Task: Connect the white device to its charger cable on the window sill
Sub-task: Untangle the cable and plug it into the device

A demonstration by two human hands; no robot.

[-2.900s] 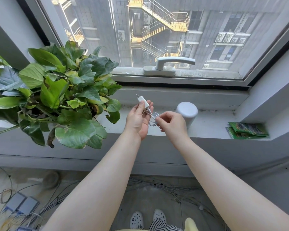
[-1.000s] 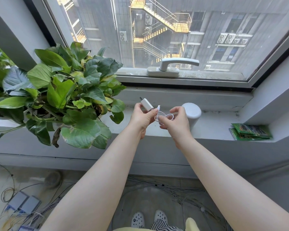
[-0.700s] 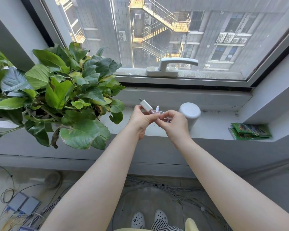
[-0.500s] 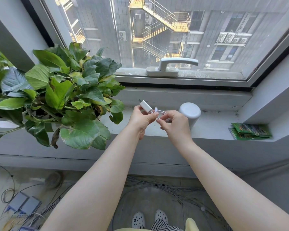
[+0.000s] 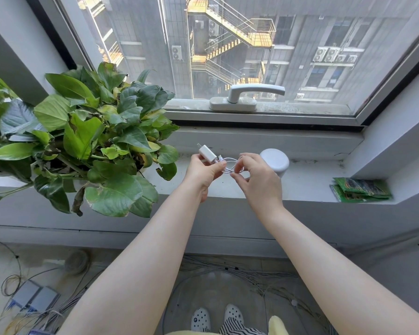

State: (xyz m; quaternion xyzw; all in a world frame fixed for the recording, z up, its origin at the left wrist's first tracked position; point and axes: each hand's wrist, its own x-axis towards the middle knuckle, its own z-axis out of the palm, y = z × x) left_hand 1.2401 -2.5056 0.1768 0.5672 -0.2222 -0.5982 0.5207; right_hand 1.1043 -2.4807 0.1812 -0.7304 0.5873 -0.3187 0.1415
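A white cylindrical device [image 5: 275, 161] stands upright on the window sill [image 5: 307, 182], just right of my hands. My left hand [image 5: 203, 174] grips a small white charger plug [image 5: 208, 153], prongs pointing up and left. A thin white cable [image 5: 229, 165] runs coiled from the plug to my right hand [image 5: 257, 177], which pinches a loop of it between thumb and fingers. Both hands hover above the sill's front part. The cable's free end is hidden among the fingers.
A big leafy potted plant [image 5: 87, 139] fills the sill to the left, its leaves close to my left hand. Green packets [image 5: 361, 189] lie at the sill's right end. A window handle [image 5: 247, 97] sits behind. Wires and boxes [image 5: 32, 298] litter the floor below.
The tightly wound cable has been loosened into open loops. My right hand shifted its pinch along the cable, while the left hand kept hold of the plug.
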